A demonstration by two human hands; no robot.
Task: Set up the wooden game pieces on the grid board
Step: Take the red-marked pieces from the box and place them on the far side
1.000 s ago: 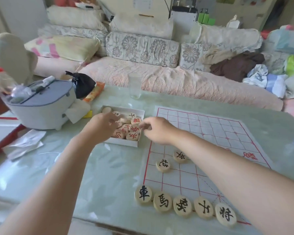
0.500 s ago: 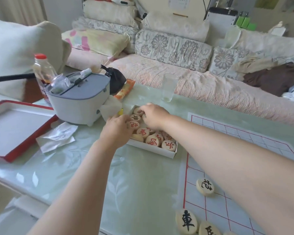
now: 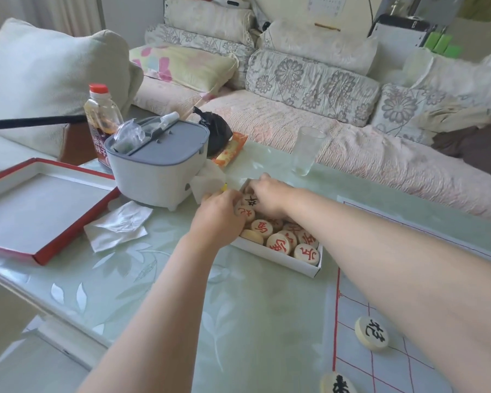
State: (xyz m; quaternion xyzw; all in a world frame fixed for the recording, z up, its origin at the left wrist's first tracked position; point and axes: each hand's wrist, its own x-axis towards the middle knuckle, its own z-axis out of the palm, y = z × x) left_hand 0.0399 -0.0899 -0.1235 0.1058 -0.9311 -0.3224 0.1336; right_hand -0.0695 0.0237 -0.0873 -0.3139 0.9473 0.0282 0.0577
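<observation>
Green glass tabletop (image 3: pixel 153 293) by a sofa (image 3: pixel 267 117), white box (image 3: pixel 281 260) of wooden pieces (image 3: pixel 278 243), left hand (image 3: pixel 219 219) and right hand (image 3: pixel 267 195) inside, grip unclear.

Daylit cushioned sofa (image 3: pixel 352 143) behind glass-topped table (image 3: pixel 142 282)

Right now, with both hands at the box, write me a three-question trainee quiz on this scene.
1. True or false: the left hand and the right hand both reach into the white box.
2. The wooden pieces on the grid board bear lettering that is: A red, B black, C green.
3. Which clear vessel stands on the table beyond the box?
Key: 1 true; 2 B; 3 the drinking glass.
</observation>
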